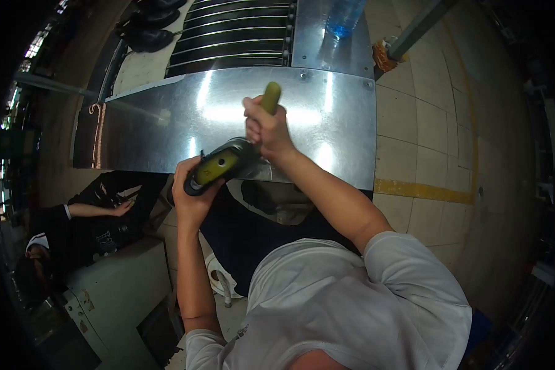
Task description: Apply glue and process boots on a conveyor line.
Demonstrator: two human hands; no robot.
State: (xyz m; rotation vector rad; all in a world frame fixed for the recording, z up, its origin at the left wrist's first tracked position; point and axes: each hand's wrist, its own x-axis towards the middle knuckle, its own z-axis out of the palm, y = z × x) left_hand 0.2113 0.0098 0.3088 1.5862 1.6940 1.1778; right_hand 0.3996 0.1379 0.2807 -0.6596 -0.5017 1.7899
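My left hand (pixel 192 194) is closed round one end of a black shoe (pixel 197 185), tilted over the near edge of the metal table. In the shoe sits a yellow-green shoe last (pixel 221 163) with a dark round hole. Above the shoe's other end, my right hand (pixel 267 128) is a fist wrapped round an olive-green stick-like piece (pixel 271 97). Its rounded end sticks out past my thumb. Motion blurs the area below this fist, so what the piece is, and whether it touches the shoe, I cannot tell.
The shiny metal table (pixel 160 126) meets a roller conveyor (pixel 231 37). Several black shoes (pixel 148 38) line a ledge at far left. A clear blue bottle (pixel 344 18) stands at far right. At left, another person (pixel 98 213) is beside a grey-green cabinet (pixel 120 280).
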